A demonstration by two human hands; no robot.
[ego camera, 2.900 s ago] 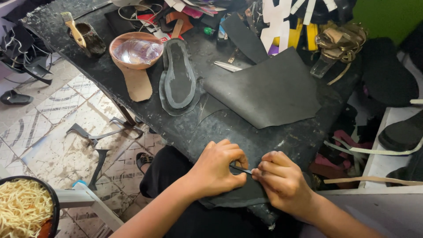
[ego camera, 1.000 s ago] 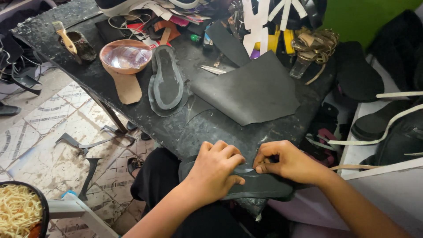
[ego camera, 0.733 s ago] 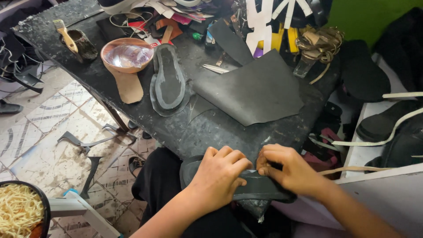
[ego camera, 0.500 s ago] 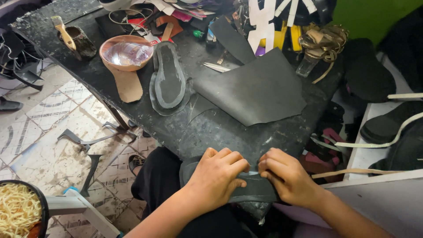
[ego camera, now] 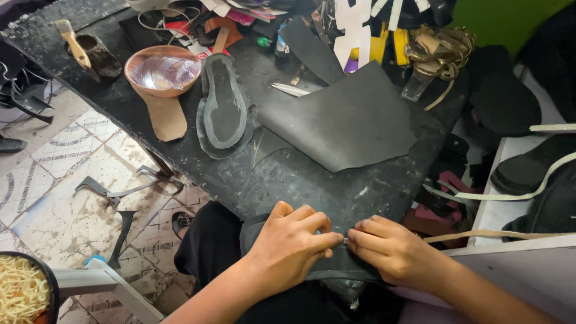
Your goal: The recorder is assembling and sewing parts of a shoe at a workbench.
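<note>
My left hand [ego camera: 293, 243] and my right hand [ego camera: 390, 251] press side by side on a dark sole-shaped piece [ego camera: 252, 231] that lies over my lap at the front edge of the black worktable [ego camera: 288, 177]. Their fingertips meet in the middle, pinching the piece's upper edge. Most of the piece is hidden under my hands. Farther up the table lie a folded sheet of dark leather [ego camera: 348, 117] and a black shoe sole on a grey cut-out [ego camera: 222, 108].
A brown bowl [ego camera: 162, 71] stands on a cardboard sole pattern [ego camera: 166, 117]. A glue pot with a brush [ego camera: 96, 53] is at the far left. Scraps, straps and a gold bow [ego camera: 441, 45] crowd the back. Black soles [ego camera: 528, 171] rest on the white shelf at right. A noodle bowl [ego camera: 24, 294] sits low left.
My hands have kept pressing the dark piece, with the right hand sliding left until its fingertips meet the left hand's. The view has shifted slightly.
</note>
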